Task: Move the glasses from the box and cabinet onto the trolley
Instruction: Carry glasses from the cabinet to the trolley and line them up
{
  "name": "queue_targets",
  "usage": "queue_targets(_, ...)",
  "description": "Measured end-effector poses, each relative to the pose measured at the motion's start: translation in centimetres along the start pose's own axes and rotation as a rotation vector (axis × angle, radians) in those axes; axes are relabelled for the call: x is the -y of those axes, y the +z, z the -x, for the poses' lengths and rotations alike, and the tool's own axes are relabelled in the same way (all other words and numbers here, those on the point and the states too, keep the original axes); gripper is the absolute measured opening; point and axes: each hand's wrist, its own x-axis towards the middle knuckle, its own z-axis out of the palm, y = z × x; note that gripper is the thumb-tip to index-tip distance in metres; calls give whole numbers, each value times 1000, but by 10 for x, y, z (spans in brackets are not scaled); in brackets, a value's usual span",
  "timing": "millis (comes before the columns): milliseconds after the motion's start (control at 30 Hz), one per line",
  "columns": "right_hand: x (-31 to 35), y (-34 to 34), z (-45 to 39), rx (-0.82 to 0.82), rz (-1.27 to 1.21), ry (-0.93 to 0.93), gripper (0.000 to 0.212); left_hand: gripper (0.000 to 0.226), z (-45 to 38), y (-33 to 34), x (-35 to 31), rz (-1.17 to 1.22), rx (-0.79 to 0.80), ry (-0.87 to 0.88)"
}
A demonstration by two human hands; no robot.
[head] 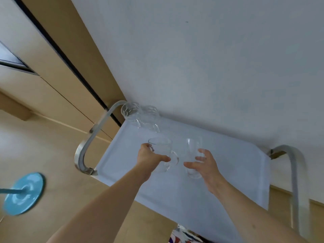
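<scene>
Over the white trolley tray [228,172], the left hand [149,157] grips a clear handled mug [162,151]; the right hand [203,163], fingers loosely curled, holds a smooth tumbler [192,146]. Both look light, slippery and breakable, best held round the body

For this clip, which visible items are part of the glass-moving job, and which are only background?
Job items:
- trolley tray
- handled glass, held by left hand
- plain glass, with right hand around it
- two patterned glasses already at the tray's far corner

Background:
- blue round base on the floor
- wooden cabinet fronts
- white wall
</scene>
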Motion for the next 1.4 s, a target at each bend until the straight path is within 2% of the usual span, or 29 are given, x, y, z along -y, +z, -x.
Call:
queue_targets(200, 10, -18, -24, -75, -35, -33, 98, 92, -25, 34, -22, -225, 4, 114)
queue_targets(400, 17, -28, -41, -166, -28, -51, 87, 103, -49, 52, -44, -516, 18, 349)
queue_targets(567, 10, -26, -50, -249, -42, -68, 88, 101, -81, 54, -57, -605, 102, 494)
queue_targets(733, 9, -14, -44, -332, -49, -96, 94, 102, -103, 48, -66, -852, 203, 642)
queue_targets(867, 14, -1, -39, -368, -70, -110, 86, 104, -107, 41, -78, -910, 219, 767)
queue_targets(1033, 19, 16, -38, -403, -111, -115, 85, 95, -118, 33, -95, -992, 294, 836)
queue_targets(1167, 19, 26, -40, -425, -129, -114, 85, 89, -126, 30, -94, -975, 336, 813)
queue_targets(1267, 18, 29, -41, -441, -142, -109, 85, 107, -132, 26, -96, -960, 364, 790)
queue_targets(1333, 17, 31, -43, -449, -146, -108, 86, 120, -134, 22, -98, -1062, 400, 819)
queue_targets(1400, 16, 34, -44, -456, -145, -107, 87, 117, -134, 20, -98, -1220, 411, 879)
